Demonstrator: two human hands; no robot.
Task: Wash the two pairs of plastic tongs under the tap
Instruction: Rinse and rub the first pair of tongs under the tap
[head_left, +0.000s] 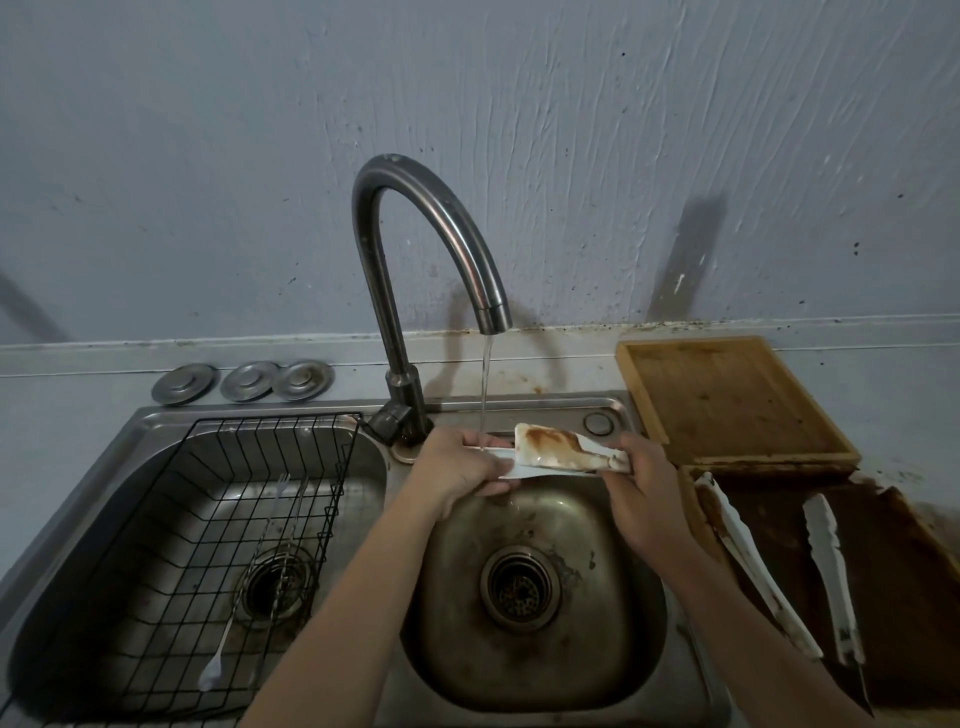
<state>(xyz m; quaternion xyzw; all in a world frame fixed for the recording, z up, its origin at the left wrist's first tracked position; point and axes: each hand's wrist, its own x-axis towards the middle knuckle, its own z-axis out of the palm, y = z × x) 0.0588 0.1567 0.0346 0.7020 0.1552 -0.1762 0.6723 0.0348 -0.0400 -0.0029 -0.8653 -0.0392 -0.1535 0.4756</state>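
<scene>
Head view: both hands, left (457, 462) and right (647, 493), grip curled round flat, brown-smeared white plastic tongs (561, 451) under seemingly thin tap water (485, 384)

Blue-grey wall (571, 130), brush-streaked, speckled dark near its base. Pale counter (78, 374) below. Steel double sink (395, 499); black wire rack (218, 530) in left basin. Wooden trays (727, 395) far right.

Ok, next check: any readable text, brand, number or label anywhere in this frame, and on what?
None can be read.
Tongs held by the left hand and right hand: brown stains only, no print.
Tap: no brand mark shows.
Wooden tray: bare of lettering.
Three metal sink plugs: plain.
</scene>
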